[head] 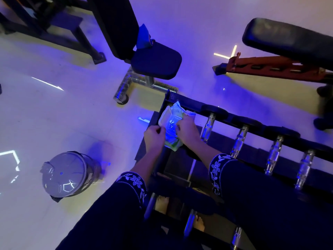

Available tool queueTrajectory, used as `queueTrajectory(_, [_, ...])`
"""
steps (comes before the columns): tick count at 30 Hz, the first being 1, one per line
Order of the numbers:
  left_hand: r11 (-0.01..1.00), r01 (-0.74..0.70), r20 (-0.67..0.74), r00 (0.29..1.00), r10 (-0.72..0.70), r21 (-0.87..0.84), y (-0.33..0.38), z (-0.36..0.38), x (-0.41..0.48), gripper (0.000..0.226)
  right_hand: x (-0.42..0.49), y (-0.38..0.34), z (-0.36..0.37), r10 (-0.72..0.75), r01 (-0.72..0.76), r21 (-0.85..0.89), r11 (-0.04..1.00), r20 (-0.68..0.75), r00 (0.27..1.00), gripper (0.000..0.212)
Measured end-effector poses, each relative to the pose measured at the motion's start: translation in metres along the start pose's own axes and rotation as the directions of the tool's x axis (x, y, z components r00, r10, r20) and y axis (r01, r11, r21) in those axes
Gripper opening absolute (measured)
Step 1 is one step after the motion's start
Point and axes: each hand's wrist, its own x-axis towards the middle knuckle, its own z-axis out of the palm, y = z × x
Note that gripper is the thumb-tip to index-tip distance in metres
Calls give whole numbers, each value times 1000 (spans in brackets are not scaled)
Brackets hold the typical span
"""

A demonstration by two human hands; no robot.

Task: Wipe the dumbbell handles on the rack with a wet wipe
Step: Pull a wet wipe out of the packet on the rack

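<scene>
At the rack's [187, 105] end, the left hand [154, 137] fingers grip the soft wipe pack [171, 121]; the right hand [187, 129] pinches a limp, damp wipe [191, 114], best drawn by a corner.

dumbbell handles [208, 127]: shiny metal | wipes pack [170, 117]: glossy plastic | floor [54, 114]: glossy

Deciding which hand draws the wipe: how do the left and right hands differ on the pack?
The left hand pinches the left edge of the wipe pack beside the open lid; the right hand lies over its top, fingers curled at the opening. The right hand is nearer the dumbbell handles than the left hand. Both touch the pack.
</scene>
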Motion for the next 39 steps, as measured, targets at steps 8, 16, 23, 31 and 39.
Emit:
queueTrajectory(8, [999,-29,-4,1000,29,12,-7,7,0,35,8,-6,-5,-58,69,-142,987,78,995,20])
queueTrajectory(16, [996,-54,39,998,51,69,-5,5,0,41,15,-19,-1,15,113,-484,868,253,967,40])
queueTrajectory(23, [990,-114,32,993,111,89,-5,4,-3,39,8,8,-9,-26,40,-65,997,205,978,28])
queueTrajectory(31, [979,-176,-13,984,179,104,-6,6,-3,32,-1,13,-14,-15,-15,258,966,116,993,6])
queueTrajectory(39, [975,-175,7,984,176,135,-4,5,-5,34,-4,7,-11,58,-64,114,991,51,997,13])
